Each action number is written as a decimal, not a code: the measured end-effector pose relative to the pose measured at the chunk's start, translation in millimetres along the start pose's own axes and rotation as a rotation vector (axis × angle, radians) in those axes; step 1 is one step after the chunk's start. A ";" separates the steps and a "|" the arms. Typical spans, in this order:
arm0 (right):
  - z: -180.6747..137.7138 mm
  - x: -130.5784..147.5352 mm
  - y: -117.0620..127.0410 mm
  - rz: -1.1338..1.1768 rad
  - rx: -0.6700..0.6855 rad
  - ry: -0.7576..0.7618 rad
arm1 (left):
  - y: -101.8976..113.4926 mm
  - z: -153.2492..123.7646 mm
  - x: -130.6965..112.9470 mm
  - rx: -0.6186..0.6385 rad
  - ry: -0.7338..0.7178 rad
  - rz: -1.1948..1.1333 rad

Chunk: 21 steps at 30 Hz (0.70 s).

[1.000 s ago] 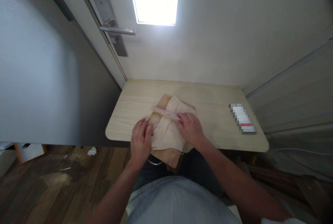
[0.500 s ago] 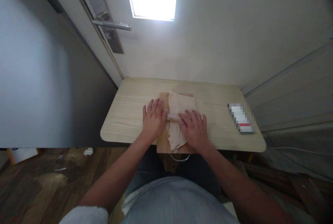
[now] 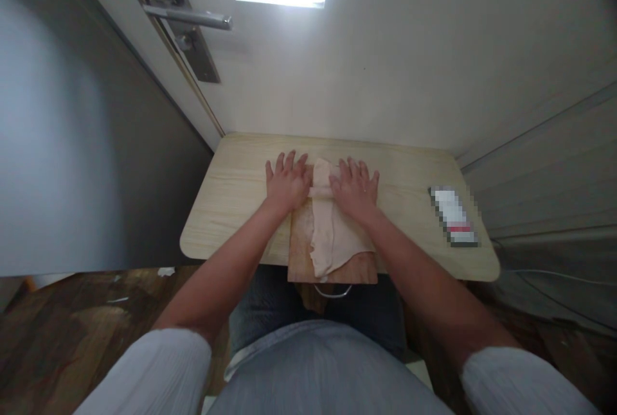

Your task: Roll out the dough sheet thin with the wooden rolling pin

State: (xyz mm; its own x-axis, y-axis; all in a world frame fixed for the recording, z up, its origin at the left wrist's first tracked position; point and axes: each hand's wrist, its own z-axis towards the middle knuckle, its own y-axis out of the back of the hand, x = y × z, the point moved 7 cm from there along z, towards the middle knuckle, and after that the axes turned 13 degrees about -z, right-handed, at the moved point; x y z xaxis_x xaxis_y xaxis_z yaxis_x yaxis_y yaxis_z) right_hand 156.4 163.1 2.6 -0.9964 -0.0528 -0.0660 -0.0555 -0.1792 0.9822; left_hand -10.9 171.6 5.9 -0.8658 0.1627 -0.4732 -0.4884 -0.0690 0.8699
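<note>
The rolling pin [image 3: 320, 191] is laid crosswise over the far part of the dough [image 3: 340, 235]. Its ends are covered by the left hand [image 3: 288, 185] and the right hand [image 3: 355, 189], palms down, fingers spread. The dough is supported on a wooden board [image 3: 299, 257], whose near end is extended beyond the near edge of the table [image 3: 219, 216].

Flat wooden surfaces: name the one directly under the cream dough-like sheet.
The brown, square-cornered wooden board, which bears the cream dough-like sheet; the larger, pale wooden tabletop has rounded corners and lies beneath that board.
</note>
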 end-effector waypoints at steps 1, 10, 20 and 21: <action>-18.8 0.6 3.3 0.002 -0.011 0.003 | 1.5 -17.0 -3.5 -0.013 -0.023 0.002; -103.9 0.8 9.9 0.025 -0.062 0.063 | -1.9 -93.6 -10.5 0.040 -0.065 -0.017; 5.1 -5.3 -3.7 0.010 0.079 -0.045 | -3.4 10.4 -9.2 0.046 -0.058 0.022; -14.8 -4.2 -0.4 0.009 0.048 -0.026 | -2.6 -7.3 -11.3 0.045 -0.077 0.015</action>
State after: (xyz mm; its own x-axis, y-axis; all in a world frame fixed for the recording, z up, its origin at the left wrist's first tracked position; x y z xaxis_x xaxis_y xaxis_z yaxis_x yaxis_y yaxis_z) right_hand 161.6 148.9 0.0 -0.9981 -0.0289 -0.0535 -0.0493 -0.1312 0.9901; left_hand -0.7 162.9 8.0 -0.8611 0.2369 -0.4499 -0.4689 -0.0278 0.8828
